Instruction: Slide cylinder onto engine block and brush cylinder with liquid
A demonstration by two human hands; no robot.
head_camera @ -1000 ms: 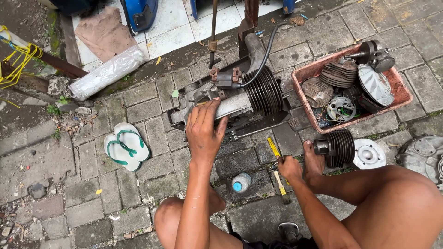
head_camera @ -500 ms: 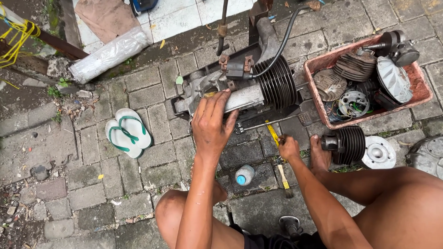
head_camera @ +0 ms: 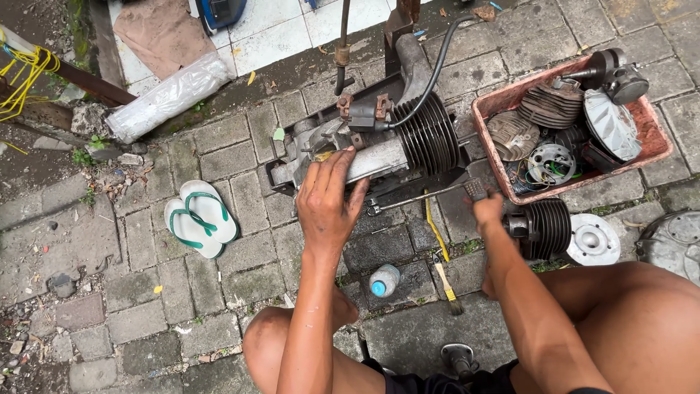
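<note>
On wet paving, engine block (head_camera: pixel 379 149) sits braced under flat left hand (head_camera: pixel 328 204). Right hand (head_camera: pixel 487 211) grips wrench (head_camera: pixel 426 195) by its end. Greasy fingers could let it slip off the fastener.

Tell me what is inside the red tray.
The red tray holds finned cylinders, a round metal plate with wires and a grey cover. What lies below these parts, on the tray's bottom, is covered.

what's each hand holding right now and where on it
The right hand grips a long metal tool at its dark handle end. The left hand holds nothing; it rests flat on the engine casing.
</note>
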